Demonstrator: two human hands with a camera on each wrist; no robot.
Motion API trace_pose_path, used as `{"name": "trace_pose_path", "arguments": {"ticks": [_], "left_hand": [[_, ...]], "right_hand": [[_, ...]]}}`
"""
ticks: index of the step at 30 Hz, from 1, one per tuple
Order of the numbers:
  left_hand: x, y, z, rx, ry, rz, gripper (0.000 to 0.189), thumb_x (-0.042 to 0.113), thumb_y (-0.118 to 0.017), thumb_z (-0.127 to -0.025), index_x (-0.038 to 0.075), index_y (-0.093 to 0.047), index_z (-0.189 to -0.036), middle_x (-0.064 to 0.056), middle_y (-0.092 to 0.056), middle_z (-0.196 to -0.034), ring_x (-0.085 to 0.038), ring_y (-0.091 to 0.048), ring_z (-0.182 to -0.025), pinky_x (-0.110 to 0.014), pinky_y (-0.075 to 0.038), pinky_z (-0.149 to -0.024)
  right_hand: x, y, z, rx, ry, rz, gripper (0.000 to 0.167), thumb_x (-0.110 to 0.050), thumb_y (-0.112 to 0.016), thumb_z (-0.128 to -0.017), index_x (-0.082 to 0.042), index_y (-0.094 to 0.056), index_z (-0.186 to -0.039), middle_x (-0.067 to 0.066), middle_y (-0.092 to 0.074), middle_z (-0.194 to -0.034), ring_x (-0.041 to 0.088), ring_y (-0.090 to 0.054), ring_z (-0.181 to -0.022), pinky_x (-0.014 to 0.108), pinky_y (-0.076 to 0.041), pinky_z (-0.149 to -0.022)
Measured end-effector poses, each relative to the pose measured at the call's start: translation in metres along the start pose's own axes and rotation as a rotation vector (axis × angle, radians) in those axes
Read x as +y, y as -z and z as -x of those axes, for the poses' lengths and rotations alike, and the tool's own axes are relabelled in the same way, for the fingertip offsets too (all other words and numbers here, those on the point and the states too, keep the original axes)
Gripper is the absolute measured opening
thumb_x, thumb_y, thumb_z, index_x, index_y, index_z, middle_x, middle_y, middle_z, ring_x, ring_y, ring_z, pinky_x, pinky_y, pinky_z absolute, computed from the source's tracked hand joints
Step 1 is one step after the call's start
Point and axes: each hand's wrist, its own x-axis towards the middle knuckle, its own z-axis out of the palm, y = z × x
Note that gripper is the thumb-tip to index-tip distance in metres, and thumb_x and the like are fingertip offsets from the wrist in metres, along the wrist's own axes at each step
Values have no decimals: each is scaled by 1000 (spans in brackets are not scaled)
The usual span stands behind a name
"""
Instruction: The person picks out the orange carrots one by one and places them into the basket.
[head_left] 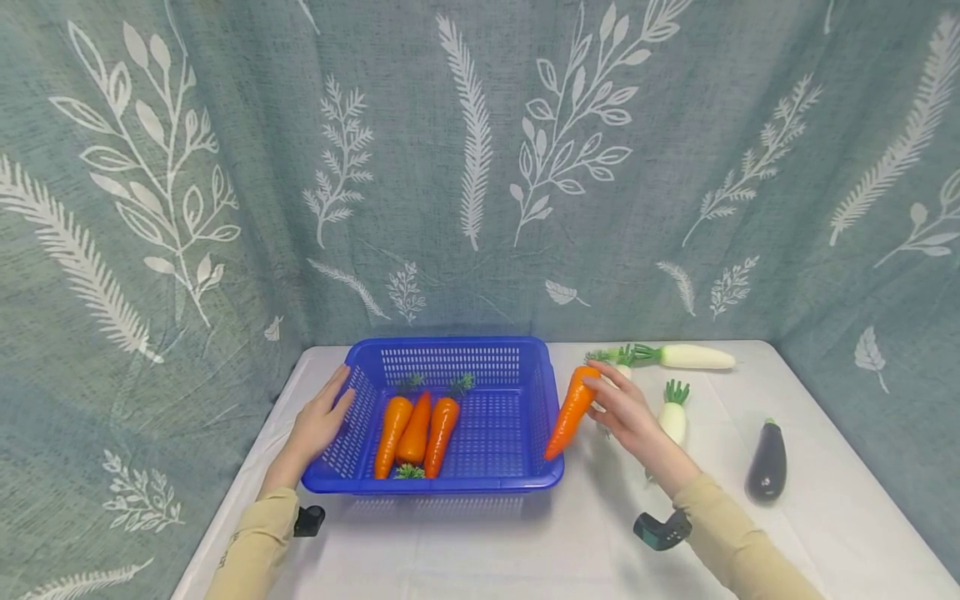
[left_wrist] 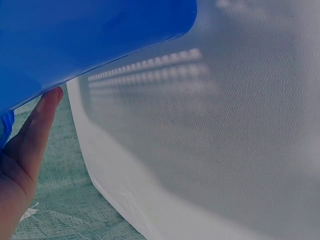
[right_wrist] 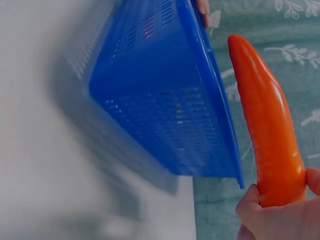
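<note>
A blue plastic basket [head_left: 480,483] with slotted walls stands on the table. Inside it, on the left, lie three orange carrots with green tops, among them one carrot [head_left: 393,433] nearest the left wall. My left hand [head_left: 318,425] rests against the basket's left rim, its fingers fairly straight; most of that hand is out of the left wrist view. Beyond the right rim, my right hand [head_left: 624,410] holds another carrot [right_wrist: 270,125] by its thick end between thumb and fingers. The carrot's tip slants down toward the basket's right front corner.
Right of the basket lie a long white radish [head_left: 697,357] at the back, a shorter white radish [head_left: 672,421] and another partly behind my right hand. A dark eggplant [head_left: 768,462] lies farther right on the white tabletop [head_left: 450,558]. A patterned green curtain [head_left: 420,167] hangs behind.
</note>
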Motion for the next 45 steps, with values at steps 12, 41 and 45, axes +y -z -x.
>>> {"name": "trace_pose_path", "arguments": {"ticks": [12,41,45], "left_hand": [[-1,-1,-1,-1,-8,1,55,27,-35,-103,1,-21,-150,-21,-19,-156,-45,-22,-141,-59,-19,-114],[-5,-2,-4,1,-7,-13,55,28,-33,-103,1,-20,-150,-20,-18,-157,-45,-21,-141,-60,-19,-114],[-4,-2,-4,-3,0,-13,56,29,-33,-103,2,-20,-150,-20,-18,-157,-45,-21,-141,-59,-18,-114]], "right_hand": [[7,-24,-6,-3,30,-46,51,-8,-50,-96,-2,-35,-144,-12,-63,-94,5,-61,-87,23,-50,-79],[21,-76,-18,-27,130,-50,45,-1,-53,-92,5,-42,-135,-6,-61,-93,5,-61,-82,24,-50,-78],[24,-81,-17,-30,143,-15,47,-1,-53,-90,5,-43,-136,-3,-60,-98,5,-59,-83,23,-50,-76]]}}
